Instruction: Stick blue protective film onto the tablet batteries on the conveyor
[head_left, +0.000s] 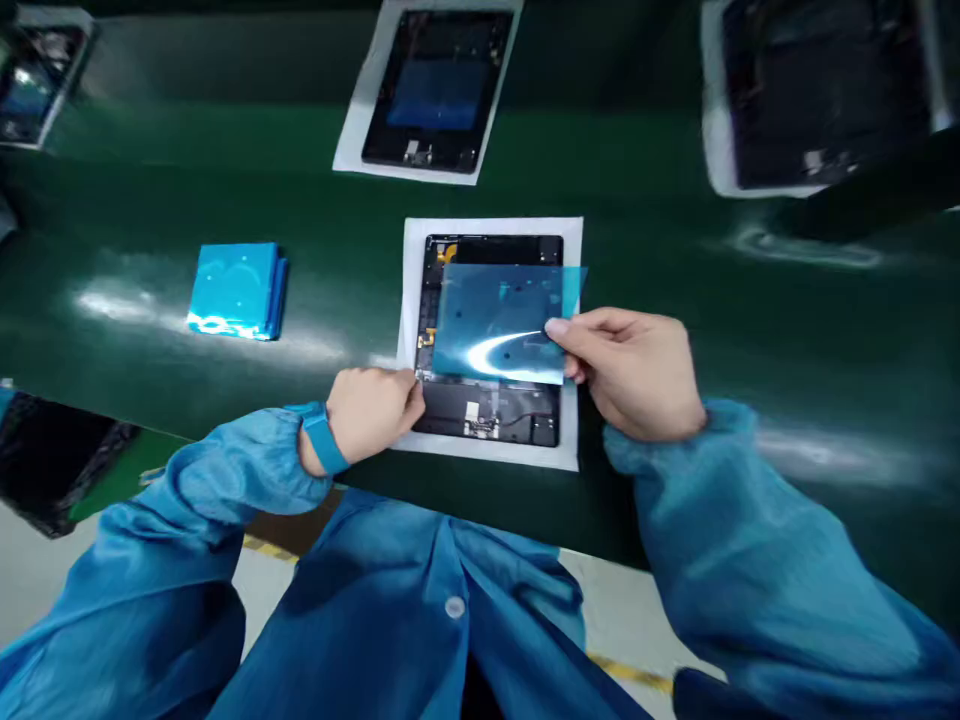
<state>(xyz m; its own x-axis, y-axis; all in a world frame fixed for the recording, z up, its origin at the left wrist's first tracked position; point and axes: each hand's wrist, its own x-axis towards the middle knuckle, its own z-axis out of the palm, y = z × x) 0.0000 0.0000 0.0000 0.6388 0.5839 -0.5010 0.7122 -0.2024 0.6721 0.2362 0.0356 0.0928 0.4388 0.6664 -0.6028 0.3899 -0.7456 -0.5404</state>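
Observation:
My right hand [637, 370] pinches the right edge of a clear blue plastic film [495, 315]. The film spans the middle of an opened tablet [487, 410], with a bright reflection along its lower part; whether it touches the tablet I cannot tell. Dark inner parts, orange flex cables and a small connector board show around the film. Beneath the tablet lies a white sheet [491, 455]. My left hand [375, 408], with a blue band at the wrist, is closed at the lower left edge of the tablet and sheet. Its fingertips are hidden.
A stack of shiny blue films [234, 290] lies to the left on the green table [330, 220]. Further back, another opened tablet [439, 90] rests on a white sheet, with others at the far right [825, 95] and far left [37, 80]. A black bag [52, 460] hangs below the table's left side.

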